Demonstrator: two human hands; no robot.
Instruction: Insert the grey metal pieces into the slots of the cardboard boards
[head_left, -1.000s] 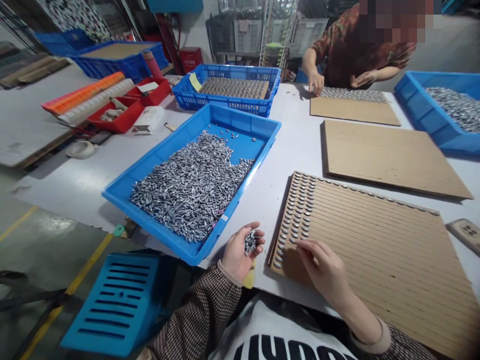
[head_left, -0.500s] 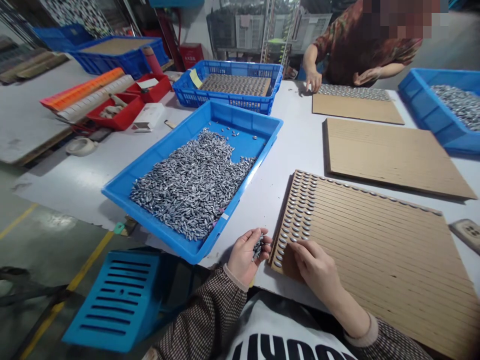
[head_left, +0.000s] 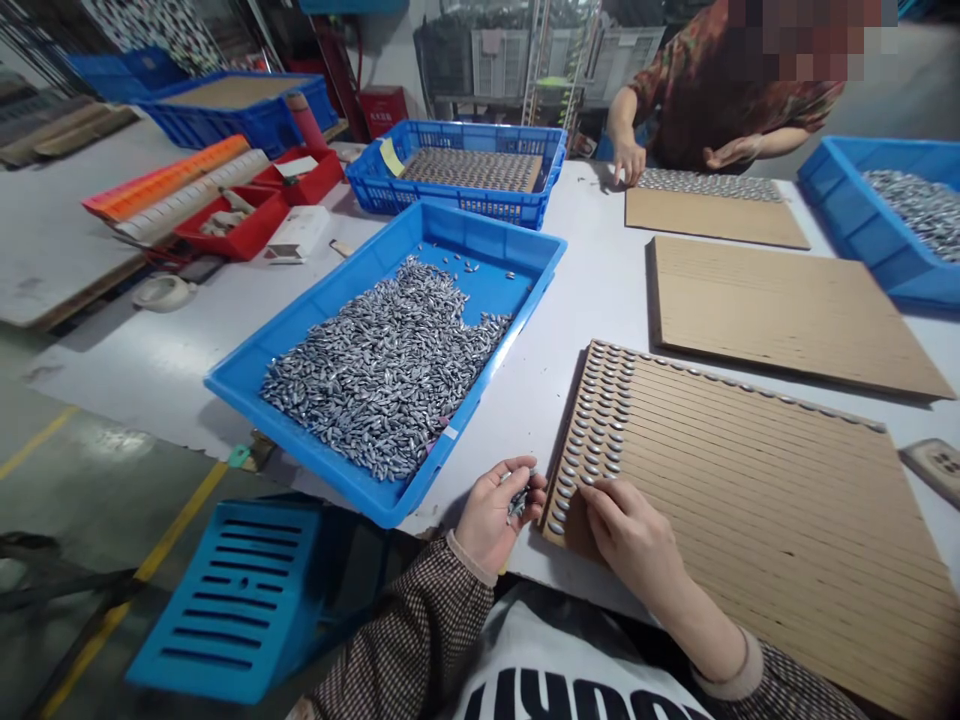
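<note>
My left hand [head_left: 495,510] is cupped at the table's front edge, closed round a small handful of grey metal pieces [head_left: 517,499]. Just right of it, my right hand [head_left: 628,535] rests on the near left corner of a grooved brown board [head_left: 757,500], fingertips pinched at the grooves; what they pinch is too small to make out. Several columns of the same pieces [head_left: 596,420] fill the board's left end. A blue tray [head_left: 315,310] heaped with loose pieces sits to the left of the board.
Another person [head_left: 712,90] works across the table at a board [head_left: 712,215] with a filled far edge. A bare grooved board [head_left: 787,310] lies between. Blue trays [head_left: 847,215] and crates [head_left: 457,205], red bins [head_left: 240,235] and a blue slotted stool [head_left: 232,600] stand around.
My left hand has moved right and closed in on the board's corner. My right hand has shifted slightly left along the near grooves.
</note>
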